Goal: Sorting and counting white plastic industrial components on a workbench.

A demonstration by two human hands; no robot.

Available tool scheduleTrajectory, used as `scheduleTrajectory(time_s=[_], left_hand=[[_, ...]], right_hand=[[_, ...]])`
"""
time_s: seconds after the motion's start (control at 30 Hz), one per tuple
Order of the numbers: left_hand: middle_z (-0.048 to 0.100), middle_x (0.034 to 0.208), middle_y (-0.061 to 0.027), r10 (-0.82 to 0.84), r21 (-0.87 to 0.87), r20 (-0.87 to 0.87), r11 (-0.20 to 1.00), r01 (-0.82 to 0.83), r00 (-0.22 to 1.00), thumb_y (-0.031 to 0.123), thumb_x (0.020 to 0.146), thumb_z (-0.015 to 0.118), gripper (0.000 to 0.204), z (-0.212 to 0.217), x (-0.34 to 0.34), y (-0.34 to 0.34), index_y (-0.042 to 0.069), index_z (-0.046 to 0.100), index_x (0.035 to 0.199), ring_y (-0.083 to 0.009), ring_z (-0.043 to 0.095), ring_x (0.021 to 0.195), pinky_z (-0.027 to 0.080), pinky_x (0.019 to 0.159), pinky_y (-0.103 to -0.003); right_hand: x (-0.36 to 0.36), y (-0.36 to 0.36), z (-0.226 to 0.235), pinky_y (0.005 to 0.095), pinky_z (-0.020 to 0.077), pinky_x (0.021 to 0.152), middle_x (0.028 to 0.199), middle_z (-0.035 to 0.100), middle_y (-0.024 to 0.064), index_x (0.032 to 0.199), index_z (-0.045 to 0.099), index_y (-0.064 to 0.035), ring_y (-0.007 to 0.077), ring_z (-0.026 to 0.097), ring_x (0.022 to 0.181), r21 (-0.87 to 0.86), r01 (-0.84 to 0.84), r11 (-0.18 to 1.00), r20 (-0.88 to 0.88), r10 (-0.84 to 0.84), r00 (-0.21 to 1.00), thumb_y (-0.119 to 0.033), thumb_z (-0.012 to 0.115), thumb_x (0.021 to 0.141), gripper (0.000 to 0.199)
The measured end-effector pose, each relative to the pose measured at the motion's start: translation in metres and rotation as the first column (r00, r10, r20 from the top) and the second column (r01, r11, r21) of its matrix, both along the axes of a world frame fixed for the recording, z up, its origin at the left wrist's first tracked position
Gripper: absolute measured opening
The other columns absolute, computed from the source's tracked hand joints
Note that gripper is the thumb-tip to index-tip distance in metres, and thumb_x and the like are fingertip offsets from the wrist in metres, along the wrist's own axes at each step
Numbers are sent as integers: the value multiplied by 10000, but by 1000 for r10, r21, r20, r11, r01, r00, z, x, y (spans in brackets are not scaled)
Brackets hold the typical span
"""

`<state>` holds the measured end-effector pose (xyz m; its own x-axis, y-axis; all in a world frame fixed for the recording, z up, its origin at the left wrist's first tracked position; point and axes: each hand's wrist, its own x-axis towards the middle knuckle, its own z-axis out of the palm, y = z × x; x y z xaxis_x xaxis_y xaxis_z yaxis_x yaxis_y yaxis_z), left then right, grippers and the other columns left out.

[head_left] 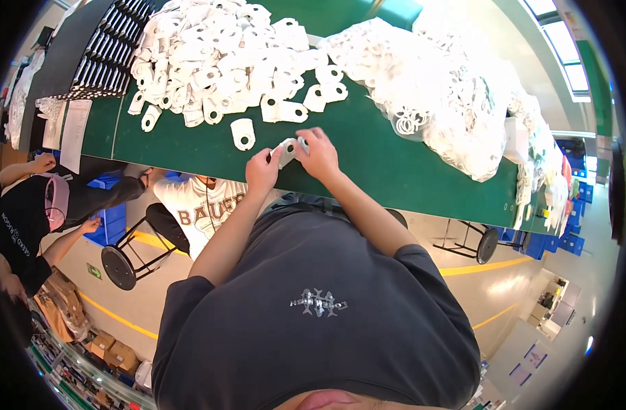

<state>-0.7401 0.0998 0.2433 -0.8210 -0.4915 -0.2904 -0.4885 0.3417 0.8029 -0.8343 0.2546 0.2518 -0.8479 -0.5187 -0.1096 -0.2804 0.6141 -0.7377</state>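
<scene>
At the near edge of a green tabletop (374, 160), seen in the head view, a worker's two hands met over a white piece (284, 156) with a round hole through it. The left hand (261, 171) pinched the piece's left side, its fingers closed narrow; the right hand (318, 154) curled over the other end, fingertips gathered near the hole, where a second small part may have sat, though the fingers hid too much to tell. The step in hand appeared to be handling or fitting that one piece, and the next move seemed to call for a steady left grip while the right fingers worked. The piece lay between the hands, touching both. A loose white piece (242, 127) rested just beyond the left hand, a heap of similar pieces (210, 61) farther off, and a clear bag of white rings (429, 102) beyond the right hand.
</scene>
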Motion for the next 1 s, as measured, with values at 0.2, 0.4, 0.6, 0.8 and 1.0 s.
scheduleTrajectory(time_s=[0.2,0.4,0.6,0.8,1.0], left_hand=[[667,986,-129,-36,-325,-109,946,-1,993,441,946,651,373,-13,-12,-4,84,690,1049,-347,647,906,509,762,-453],[542,1411,-137,-306,-629,-232,771,98,923,409,844,738,567,-9,-7,16,194,611,1354,-377,485,1309,390,1069,-512],[480,1488,-107,-474,-711,-120,654,258,872,441,859,705,543,-17,-2,27,227,627,1352,-372,386,1412,256,1169,-602],[538,1413,-102,-490,-697,-209,682,222,846,352,839,695,491,-25,-1,24,181,642,1296,-351,469,1347,338,1132,-546],[531,1419,-144,-492,-638,-270,735,229,827,286,826,731,533,-23,-1,23,132,605,1321,-377,480,1346,386,1121,-503]], right_hand=[[-18,4,-22,475,510,947,1213,576,208,1258,619,-27,415,577,1117,25,157,987,-154,-151,976,-77,610,864,397],[-11,2,-15,464,534,904,1126,645,184,1160,673,-49,396,614,1098,-75,-21,997,-11,20,1000,-53,596,850,319],[-89,3,5,487,485,958,1258,606,144,1195,679,-139,391,547,1158,32,93,995,-370,-75,926,-89,634,829,373],[-123,15,3,555,396,1085,1530,414,137,1359,605,-292,418,411,1368,398,-165,903,-446,348,825,-241,691,825,543],[-61,45,-1,584,347,1124,1512,422,168,1377,579,-243,445,406,1360,400,-173,900,-422,348,837,-274,704,842,550]])
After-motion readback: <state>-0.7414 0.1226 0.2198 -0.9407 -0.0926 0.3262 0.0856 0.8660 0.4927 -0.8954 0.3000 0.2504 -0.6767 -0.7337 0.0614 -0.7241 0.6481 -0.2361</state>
